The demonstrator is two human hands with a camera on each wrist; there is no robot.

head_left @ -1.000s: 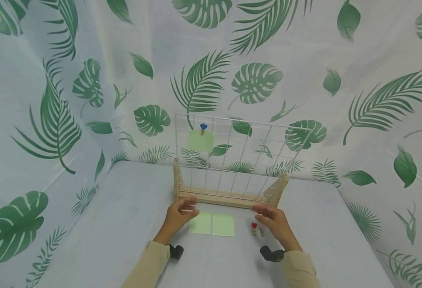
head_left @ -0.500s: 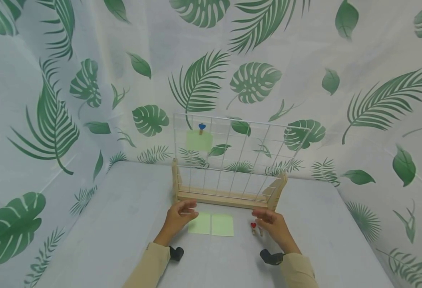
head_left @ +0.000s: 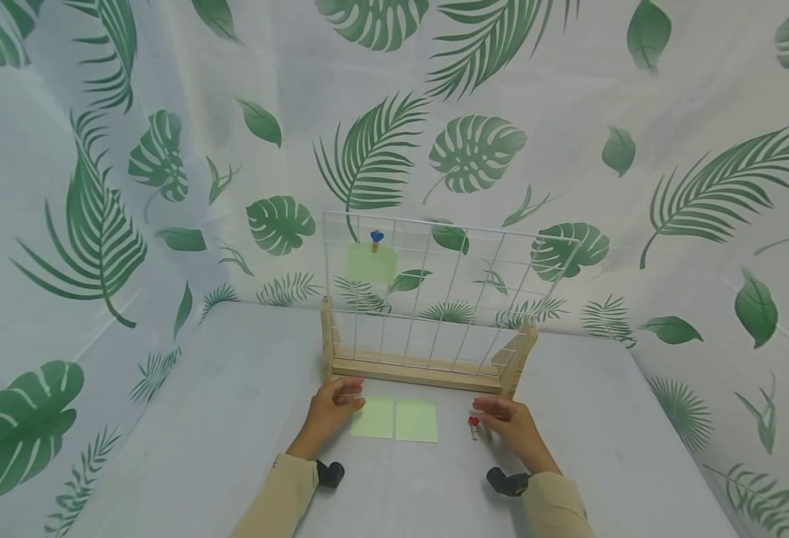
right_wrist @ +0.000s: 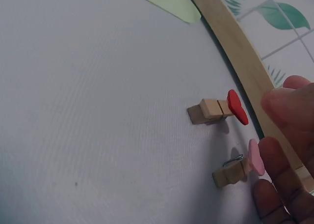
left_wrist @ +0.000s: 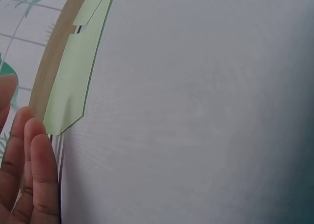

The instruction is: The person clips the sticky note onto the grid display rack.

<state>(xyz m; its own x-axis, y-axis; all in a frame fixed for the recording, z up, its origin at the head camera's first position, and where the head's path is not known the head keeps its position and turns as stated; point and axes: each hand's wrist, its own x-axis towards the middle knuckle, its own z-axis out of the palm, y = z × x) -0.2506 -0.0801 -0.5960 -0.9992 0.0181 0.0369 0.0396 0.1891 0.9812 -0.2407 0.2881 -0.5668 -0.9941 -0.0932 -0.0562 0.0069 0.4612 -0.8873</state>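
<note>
My left hand (head_left: 330, 412) hovers with relaxed fingers beside the left pale green paper note (head_left: 373, 417); whether it touches the note I cannot tell. A second green note (head_left: 416, 421) lies just right of the first. On the right, my right hand (head_left: 515, 427) holds nothing, its fingers loosely bent above two small wooden clothespins. One is the red-heart clothespin (right_wrist: 216, 108); the other, the pink-heart clothespin (right_wrist: 238, 169), sits close to the fingertips in the right wrist view and is mostly hidden in the head view.
Behind the notes stands a white wire grid (head_left: 462, 280) in a wooden base (head_left: 415, 372). A blue-heart clothespin (head_left: 376, 239) clips another green note (head_left: 372, 264) to its upper left. Leaf-print curtain (head_left: 475, 153) surrounds the white table (head_left: 246, 373).
My right hand has lowered slightly and now covers more of the pink-heart clothespin. My left hand has drifted slightly down and left. Notes and grid stay in place.
</note>
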